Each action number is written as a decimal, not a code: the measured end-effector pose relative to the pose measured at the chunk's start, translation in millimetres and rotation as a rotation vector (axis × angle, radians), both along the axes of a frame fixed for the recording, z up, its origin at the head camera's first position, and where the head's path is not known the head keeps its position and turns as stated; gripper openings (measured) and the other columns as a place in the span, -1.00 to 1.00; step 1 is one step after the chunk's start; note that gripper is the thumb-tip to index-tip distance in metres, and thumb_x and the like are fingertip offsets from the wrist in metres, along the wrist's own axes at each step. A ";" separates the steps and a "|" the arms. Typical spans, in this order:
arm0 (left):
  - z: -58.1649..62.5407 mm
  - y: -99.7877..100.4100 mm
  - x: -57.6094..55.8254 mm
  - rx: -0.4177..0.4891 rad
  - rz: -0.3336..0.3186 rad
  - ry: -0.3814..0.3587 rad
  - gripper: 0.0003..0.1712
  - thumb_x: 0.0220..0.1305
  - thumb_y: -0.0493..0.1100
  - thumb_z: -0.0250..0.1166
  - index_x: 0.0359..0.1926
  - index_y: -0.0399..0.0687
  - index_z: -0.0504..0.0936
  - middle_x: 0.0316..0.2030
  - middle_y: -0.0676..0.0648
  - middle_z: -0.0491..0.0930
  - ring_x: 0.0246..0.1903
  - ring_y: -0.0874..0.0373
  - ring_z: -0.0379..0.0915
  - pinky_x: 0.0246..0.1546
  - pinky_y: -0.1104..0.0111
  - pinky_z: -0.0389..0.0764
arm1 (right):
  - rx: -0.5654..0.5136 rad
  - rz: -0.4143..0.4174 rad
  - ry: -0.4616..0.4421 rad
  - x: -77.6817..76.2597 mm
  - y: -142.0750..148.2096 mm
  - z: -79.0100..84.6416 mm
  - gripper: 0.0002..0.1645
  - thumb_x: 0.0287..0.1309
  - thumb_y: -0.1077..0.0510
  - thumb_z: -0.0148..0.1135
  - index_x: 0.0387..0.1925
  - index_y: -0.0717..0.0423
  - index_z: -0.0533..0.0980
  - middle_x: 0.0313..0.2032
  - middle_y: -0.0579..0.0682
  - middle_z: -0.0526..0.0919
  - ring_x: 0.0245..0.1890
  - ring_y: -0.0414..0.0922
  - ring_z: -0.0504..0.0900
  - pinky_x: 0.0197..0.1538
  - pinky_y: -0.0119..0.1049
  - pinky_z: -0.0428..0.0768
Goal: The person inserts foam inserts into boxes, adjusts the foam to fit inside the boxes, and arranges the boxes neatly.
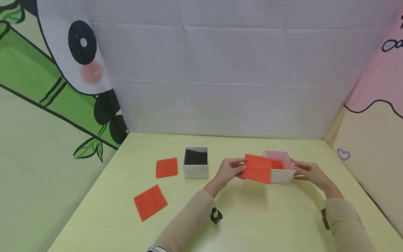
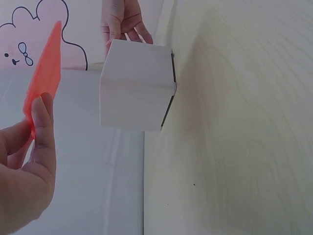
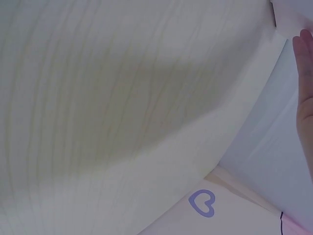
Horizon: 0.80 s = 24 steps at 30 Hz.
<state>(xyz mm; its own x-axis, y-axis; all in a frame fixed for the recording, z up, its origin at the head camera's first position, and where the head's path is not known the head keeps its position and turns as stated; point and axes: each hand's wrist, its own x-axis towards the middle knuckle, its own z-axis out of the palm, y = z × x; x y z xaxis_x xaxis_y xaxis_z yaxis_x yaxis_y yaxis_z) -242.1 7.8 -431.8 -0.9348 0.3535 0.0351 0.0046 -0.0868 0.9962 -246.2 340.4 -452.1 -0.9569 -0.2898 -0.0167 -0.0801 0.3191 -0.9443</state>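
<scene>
My left hand (image 1: 229, 170) pinches a red square sheet (image 1: 258, 168) by its left edge, thumb on one face and fingers on the other. The sheet is raised above the table and overlaps the front left of a white open-topped box (image 1: 281, 176). Inside that box lies another red piece (image 1: 277, 165), partly hidden. Against the box's right wall rest the extended fingers of my right hand (image 1: 310, 173). In the left wrist view the held sheet (image 2: 46, 73) is seen nearly edge-on beside the box (image 2: 134, 85). The right wrist view catches only part of the right hand (image 3: 305, 73).
A second white box (image 1: 196, 172) with black material (image 1: 196, 157) in it stands left of the hands. Two more red squares lie flat: one beside that box (image 1: 166, 168), another nearer the front (image 1: 150, 202). A white cloth backdrop (image 1: 220, 84) borders the pale table (image 1: 252, 224).
</scene>
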 end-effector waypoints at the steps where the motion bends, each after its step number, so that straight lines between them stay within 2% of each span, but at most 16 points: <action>1: -0.1 1.9 -0.7 0.007 0.005 -0.004 -0.61 0.10 -0.38 0.22 0.02 -0.29 0.52 -0.31 -0.18 0.60 -0.50 0.11 0.57 -0.45 0.33 0.56 | -0.002 0.001 0.005 0.0 0.0 -0.2 -0.41 0.23 0.22 0.02 0.18 0.45 0.09 0.05 0.31 0.39 -0.29 -0.18 0.60 -0.20 -0.14 0.52; 10: -1.2 21.8 -14.0 0.044 0.045 0.006 -0.64 0.07 -0.38 0.25 -0.04 -0.30 0.56 -0.42 -0.12 0.59 -0.63 0.21 0.51 -0.52 0.36 0.55 | -0.043 0.007 0.001 -2.1 3.0 -4.5 -0.43 0.22 0.19 0.04 0.19 0.36 0.17 -0.11 -0.22 0.50 -0.28 -0.20 0.59 -0.20 -0.16 0.52; 15: -3.0 33.1 -19.8 0.029 0.065 0.018 -0.66 0.06 -0.40 0.25 -0.07 -0.32 0.57 -0.47 -0.12 0.59 -0.68 0.25 0.46 -0.54 0.34 0.55 | -0.047 0.016 0.007 -1.8 3.0 -6.4 -0.43 0.22 0.19 0.04 0.19 0.37 0.16 -0.10 -0.21 0.50 -0.28 -0.20 0.59 -0.21 -0.19 0.53; 19: -3.3 44.1 -23.9 0.015 0.097 0.022 -0.68 0.04 -0.39 0.27 -0.11 -0.29 0.60 -0.51 -0.12 0.59 -0.69 0.25 0.45 -0.53 0.35 0.55 | -0.045 0.007 0.004 -1.9 3.1 -6.9 -0.46 0.21 0.17 0.05 0.20 0.24 0.23 -0.13 -0.28 0.50 -0.29 -0.20 0.60 -0.21 -0.20 0.53; 24: -1.4 59.2 -30.0 0.020 0.143 0.017 -0.73 0.03 -0.38 0.29 -0.17 -0.27 0.63 -0.57 -0.09 0.57 -0.71 0.25 0.44 -0.54 0.37 0.55 | -0.054 0.008 -0.003 -2.4 3.3 -6.1 -0.44 0.22 0.18 0.04 0.21 0.27 0.19 -0.15 -0.34 0.48 -0.29 -0.19 0.59 -0.21 -0.19 0.53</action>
<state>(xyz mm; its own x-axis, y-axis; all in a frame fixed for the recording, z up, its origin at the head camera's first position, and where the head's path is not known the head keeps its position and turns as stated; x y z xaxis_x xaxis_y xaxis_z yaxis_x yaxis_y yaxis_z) -272.1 67.0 -433.2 -0.9748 0.2157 0.0568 0.0349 -0.1038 0.9940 -248.6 343.7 -458.3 -0.9546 -0.2978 -0.0033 -0.0799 0.2668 -0.9604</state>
